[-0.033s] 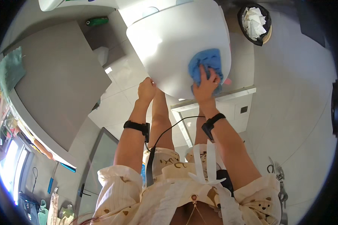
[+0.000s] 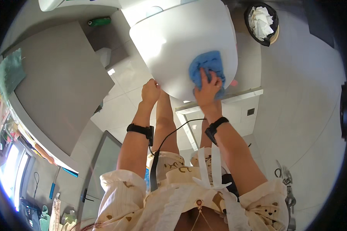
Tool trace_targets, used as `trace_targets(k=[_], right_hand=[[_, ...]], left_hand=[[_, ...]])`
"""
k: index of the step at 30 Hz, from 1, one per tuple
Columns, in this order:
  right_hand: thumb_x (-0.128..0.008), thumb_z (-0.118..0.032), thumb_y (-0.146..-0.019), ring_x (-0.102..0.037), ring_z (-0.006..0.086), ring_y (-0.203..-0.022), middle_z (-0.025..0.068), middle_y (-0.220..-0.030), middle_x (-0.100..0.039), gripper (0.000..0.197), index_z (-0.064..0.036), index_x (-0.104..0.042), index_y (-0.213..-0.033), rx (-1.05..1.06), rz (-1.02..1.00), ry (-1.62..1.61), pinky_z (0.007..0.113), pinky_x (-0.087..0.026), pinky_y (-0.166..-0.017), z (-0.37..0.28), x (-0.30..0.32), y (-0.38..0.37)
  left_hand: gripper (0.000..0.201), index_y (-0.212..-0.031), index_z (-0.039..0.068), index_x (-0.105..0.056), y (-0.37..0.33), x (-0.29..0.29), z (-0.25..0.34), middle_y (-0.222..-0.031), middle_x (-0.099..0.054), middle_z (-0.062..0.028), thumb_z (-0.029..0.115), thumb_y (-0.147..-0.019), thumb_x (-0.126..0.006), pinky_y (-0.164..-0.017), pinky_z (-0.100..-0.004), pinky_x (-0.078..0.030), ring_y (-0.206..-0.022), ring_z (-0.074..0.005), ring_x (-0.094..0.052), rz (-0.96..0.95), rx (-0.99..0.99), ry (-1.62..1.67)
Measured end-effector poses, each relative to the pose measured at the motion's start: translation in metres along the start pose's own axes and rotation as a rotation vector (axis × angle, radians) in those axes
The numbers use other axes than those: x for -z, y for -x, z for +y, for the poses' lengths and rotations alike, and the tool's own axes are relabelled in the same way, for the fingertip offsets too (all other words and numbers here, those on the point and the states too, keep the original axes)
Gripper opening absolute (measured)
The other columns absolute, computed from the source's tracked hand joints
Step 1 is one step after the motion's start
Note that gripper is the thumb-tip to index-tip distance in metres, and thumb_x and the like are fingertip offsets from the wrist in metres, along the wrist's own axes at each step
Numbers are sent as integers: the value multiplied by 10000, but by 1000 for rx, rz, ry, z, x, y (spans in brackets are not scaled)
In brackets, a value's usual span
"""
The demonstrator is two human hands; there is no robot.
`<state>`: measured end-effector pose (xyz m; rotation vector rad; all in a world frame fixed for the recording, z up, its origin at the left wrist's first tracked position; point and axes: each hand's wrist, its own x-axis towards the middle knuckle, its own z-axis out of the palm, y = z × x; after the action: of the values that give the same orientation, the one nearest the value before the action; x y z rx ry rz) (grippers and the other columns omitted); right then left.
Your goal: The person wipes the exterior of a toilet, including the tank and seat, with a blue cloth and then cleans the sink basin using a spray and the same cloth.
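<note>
No writing, label, number or sign can be read; the small items [image 2: 42,151] at left are too blurred. The clothing [image 2: 121,202] bears only pictures and marks; none is legible as text.

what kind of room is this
Most likely a bathroom: a closed white toilet lid lies in front of the person, a black-lined waste bin full of crumpled white tissues stands nearby, and the floor is tiled.
</note>
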<state>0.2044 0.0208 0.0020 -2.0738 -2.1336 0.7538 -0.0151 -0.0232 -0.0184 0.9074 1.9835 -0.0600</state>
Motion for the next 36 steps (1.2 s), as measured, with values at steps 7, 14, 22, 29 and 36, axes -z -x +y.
trace_targets(k=[7, 14, 22, 29, 36], right_hand=[[-622, -80, -648, -331, 379, -1086, 64, -1225, -379, 611, -316, -487, -1196, 259, -298, -19, 604, -351, -808, -42, -22, 44], [-548, -136, -762, -327, 325, -1167, 40, -1268, -368, 506, -334, -453, -1218, 866, -659, 123, 598, -384, -808, 40, 15, 15], [-639, -96, -672, -320, 339, -1134, 36, -1255, -371, 541, -317, -523, -1152, 422, -393, 169, 540, -301, -922, 122, 62, -13], [-681, -51, -559, -298, 382, -1097, 100, -1211, -368, 676, -234, -501, -1184, 112, -123, 3, 519, -266, -945, 111, 76, -57], [-704, -115, -578, -336, 377, -1027, 138, -1194, -384, 677, -199, -485, -1213, 61, 138, -2, 509, -318, -890, 13, 38, -121]], left_hand=[[200, -926, -51, -570, -4, 5, -5, -793, -640, -160, 81, -775, -564, -603, -304, -511, -639, -229, -652, -25, -34, 73], [368, -1008, -28, -522, -4, 18, 21, -936, -619, -187, 173, -725, -645, -771, -385, -469, -871, -327, -602, 69, -9, 50], [678, -1144, -100, -360, -21, 28, 61, -1149, -458, -269, 256, -687, -711, -862, -396, -439, -1058, -377, -489, 56, 233, 54], [969, -1171, -99, -166, -51, 32, 82, -1230, -265, -285, 236, -545, -825, -908, -422, -398, -1107, -392, -388, 300, 142, 226], [1303, -1321, -21, 162, -55, 36, 120, -1424, 45, -184, 209, -534, -851, -1036, -512, -232, -1334, -312, -38, 149, 447, 287]])
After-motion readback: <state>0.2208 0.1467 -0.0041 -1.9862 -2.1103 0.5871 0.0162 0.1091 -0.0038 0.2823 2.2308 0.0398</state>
